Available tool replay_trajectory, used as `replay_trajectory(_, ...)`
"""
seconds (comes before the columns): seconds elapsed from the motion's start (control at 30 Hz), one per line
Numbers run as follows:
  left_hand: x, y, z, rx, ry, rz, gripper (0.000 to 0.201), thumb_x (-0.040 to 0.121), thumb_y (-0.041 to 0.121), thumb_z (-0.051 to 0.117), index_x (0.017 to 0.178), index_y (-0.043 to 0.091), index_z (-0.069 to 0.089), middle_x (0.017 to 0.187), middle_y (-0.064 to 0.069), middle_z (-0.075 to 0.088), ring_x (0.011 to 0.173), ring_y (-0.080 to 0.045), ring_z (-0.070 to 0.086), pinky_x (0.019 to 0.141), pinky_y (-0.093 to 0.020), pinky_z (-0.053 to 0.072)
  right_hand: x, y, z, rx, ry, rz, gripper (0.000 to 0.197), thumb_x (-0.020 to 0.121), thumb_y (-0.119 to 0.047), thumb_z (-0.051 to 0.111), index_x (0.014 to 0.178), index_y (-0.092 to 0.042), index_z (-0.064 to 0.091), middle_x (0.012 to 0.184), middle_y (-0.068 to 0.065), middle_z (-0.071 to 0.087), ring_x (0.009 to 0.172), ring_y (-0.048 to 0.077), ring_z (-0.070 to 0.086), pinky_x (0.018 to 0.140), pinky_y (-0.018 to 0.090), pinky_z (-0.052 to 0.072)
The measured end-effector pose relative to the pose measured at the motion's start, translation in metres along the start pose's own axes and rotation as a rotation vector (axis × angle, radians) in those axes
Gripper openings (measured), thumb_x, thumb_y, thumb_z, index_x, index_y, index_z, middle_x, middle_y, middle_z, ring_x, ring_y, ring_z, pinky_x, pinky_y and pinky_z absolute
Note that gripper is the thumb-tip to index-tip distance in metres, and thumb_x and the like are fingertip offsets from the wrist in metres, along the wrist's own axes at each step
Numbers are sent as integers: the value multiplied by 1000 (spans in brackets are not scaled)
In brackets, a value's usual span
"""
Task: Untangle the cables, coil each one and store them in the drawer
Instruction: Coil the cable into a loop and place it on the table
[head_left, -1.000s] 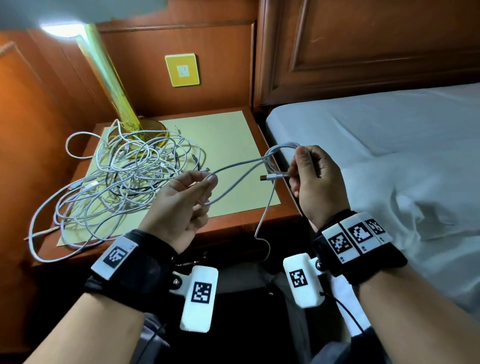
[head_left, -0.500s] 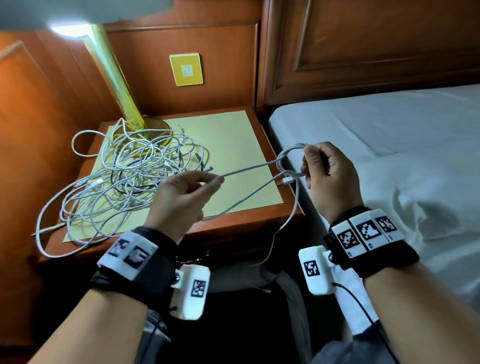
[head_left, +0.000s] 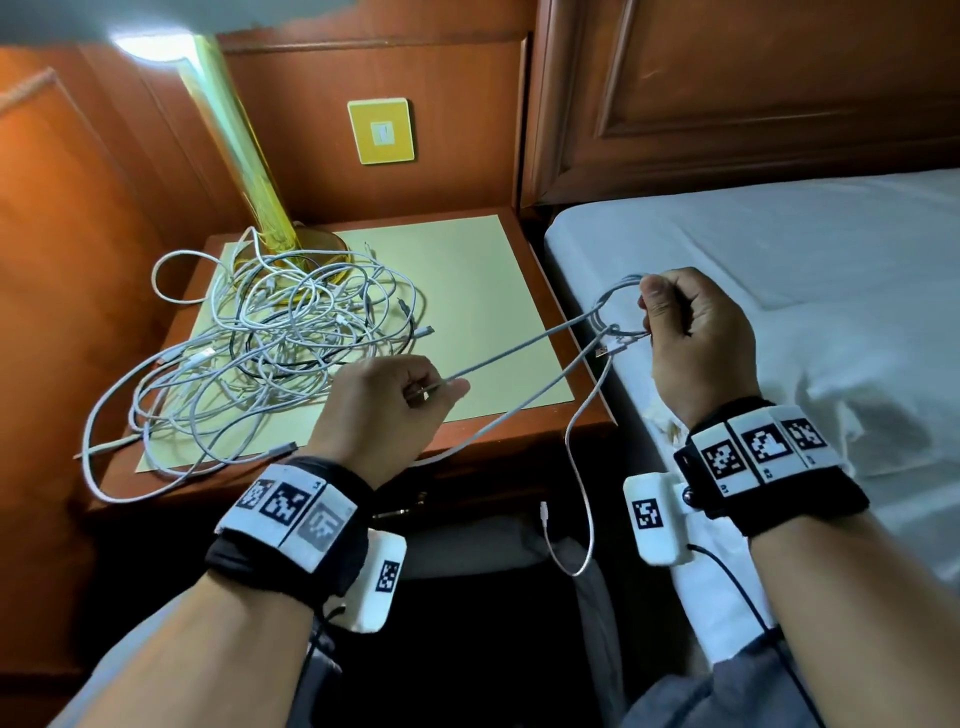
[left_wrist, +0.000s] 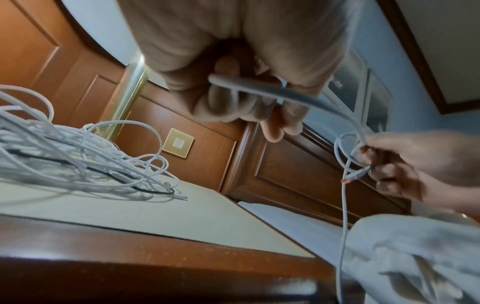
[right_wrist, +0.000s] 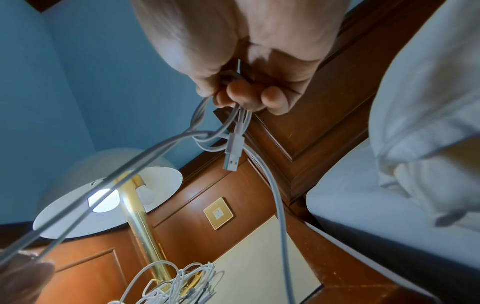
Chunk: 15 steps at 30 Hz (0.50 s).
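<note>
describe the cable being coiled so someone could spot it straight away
Start at the wooden nightstand beside the bed. Just off its bed-side edge, the right hand grips small loops of a grey-white cable that stretches to the left hand. Unlike the tangled pile by the lamp, it is held in the air.

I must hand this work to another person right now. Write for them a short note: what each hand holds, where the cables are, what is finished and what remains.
Left hand: pinches the grey cable and holds it taut toward the right hand.
Right hand: grips the small coil of that same cable, with its USB plug sticking out; the tail hangs down in front of the nightstand.
Tangled pile: on the nightstand top, around the lamp base.
Done: one cable pulled free of the pile, coiling begun.
Left: finish this coil, untangle and coil the others, store all. No open drawer is in view.
</note>
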<state>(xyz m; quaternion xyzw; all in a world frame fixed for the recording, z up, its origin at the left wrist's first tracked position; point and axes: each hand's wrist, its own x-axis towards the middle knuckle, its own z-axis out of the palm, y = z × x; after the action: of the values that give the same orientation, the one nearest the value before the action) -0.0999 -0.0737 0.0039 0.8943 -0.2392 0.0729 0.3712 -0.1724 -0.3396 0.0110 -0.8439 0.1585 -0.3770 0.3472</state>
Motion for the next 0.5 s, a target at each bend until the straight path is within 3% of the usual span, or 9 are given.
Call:
replay_trajectory(0.03,1,-1,-1,-77,-11,-41,35,83,36,78,59,17,60,45,8,42,46,-9,40,50,-16,32,-1,0,0,-6,2,1,21,103,-33,51,89,-21,60,69,-18,55,66,-10,55,61,3,34)
replay_trajectory(0.1,3,-2,-5,-529,-21,-199,21,82,25,80,67,15,68,51,5,45,44,-11,39,48,-22,37,0,1,-1,-2,14,20,22,103,-34,51,90,-19,61,71,-18,57,66,-4,56,63,8,37)
replay_trajectory(0.17,3,2,-15,-1080,-94,-380,13,75,20,78,82,9,73,58,-1,41,45,-10,33,41,-19,32,4,3,-5,14,29,40,26,103,-35,50,93,-14,63,71,-16,58,68,6,56,68,20,43)
replay_trajectory(0.2,2,2,-19,-1181,-135,-401,19,74,21,77,87,7,74,59,0,38,46,-8,29,39,-17,26,5,4,-8,15,34,39,27,103,-35,50,93,-13,64,71,-15,58,69,12,56,69,25,44)
replay_trajectory(0.27,0,0,-21,-1011,-179,-345,15,79,20,76,87,7,75,56,1,38,45,-8,27,39,-15,22,7,5,-10,3,33,29,26,103,-34,51,92,-14,63,70,-16,58,69,12,55,69,25,41)
replay_trajectory(0.37,-4,-12,-17,-244,-165,-92,15,86,31,76,78,18,74,53,9,47,45,-5,37,48,-18,31,4,4,-8,-10,-10,7,26,102,-36,52,92,-16,64,71,-17,59,66,7,54,67,22,41)
replay_trajectory(0.4,-4,-16,-15,-102,-167,-59,20,85,37,75,74,21,72,52,10,47,46,-5,40,50,-18,31,3,3,-6,-3,-26,4,27,102,-37,52,91,-15,65,70,-16,59,65,7,54,67,24,43)
replay_trajectory(0.5,-6,-23,-14,-33,-167,-64,28,86,45,69,70,22,71,51,6,46,49,-7,42,51,-19,31,-2,-1,0,103,-95,46,30,102,-39,52,85,-17,63,66,-8,59,58,9,53,63,29,45)
